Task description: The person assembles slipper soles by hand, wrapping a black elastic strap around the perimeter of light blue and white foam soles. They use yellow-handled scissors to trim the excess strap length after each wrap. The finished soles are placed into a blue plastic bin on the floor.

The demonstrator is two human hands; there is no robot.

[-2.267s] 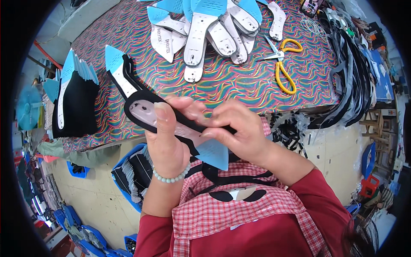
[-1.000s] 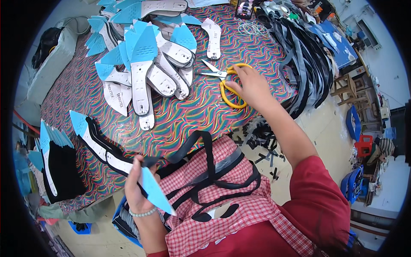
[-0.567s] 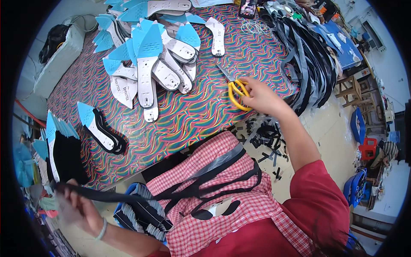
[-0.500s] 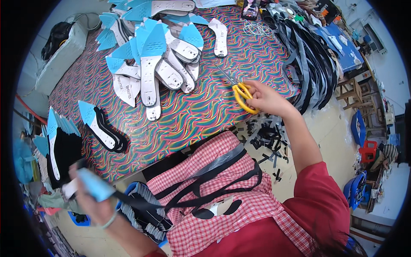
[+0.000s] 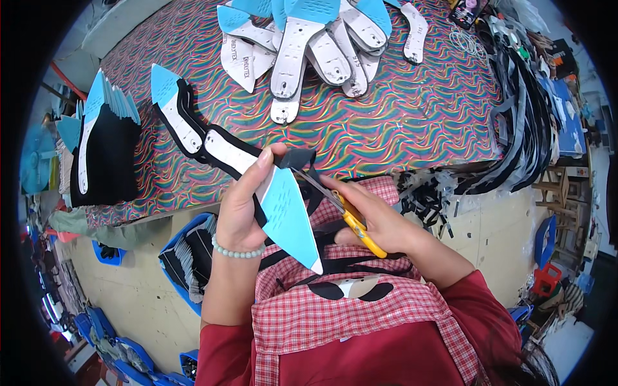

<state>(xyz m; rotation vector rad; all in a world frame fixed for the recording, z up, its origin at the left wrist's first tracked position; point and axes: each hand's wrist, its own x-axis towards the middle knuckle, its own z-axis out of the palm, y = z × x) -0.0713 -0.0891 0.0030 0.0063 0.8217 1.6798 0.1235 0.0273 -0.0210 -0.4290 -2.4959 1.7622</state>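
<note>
In front of me, my left hand (image 5: 239, 215) is closed on a shoe insole (image 5: 283, 209), white with a blue pointed toe. Black strip (image 5: 297, 157) edges it and loops loose by my left fingertips. My right hand (image 5: 386, 225) grips yellow-handled scissors (image 5: 360, 233), whose blades reach the loose strip. Whether the blades cut into it I cannot tell. The insole's white heel end lies over the table edge, close to a few black-edged insoles (image 5: 168, 112). Farther left stands a tight stack of black-edged insoles (image 5: 106, 154). Loose black strip also lies across my checked apron (image 5: 360, 309).
A pile of blue-and-white insoles (image 5: 302, 42) covers the far table, with a single insole (image 5: 415, 32) beside it. Black strips (image 5: 524, 135) hang over the right edge. Black scraps (image 5: 425, 199) litter the floor. A blue bin (image 5: 174, 241) stands below the table's left part.
My left hand has brought the insole from the far left to the middle. My right hand has drawn the scissors back from above the table to the strip. The view has shifted left.
</note>
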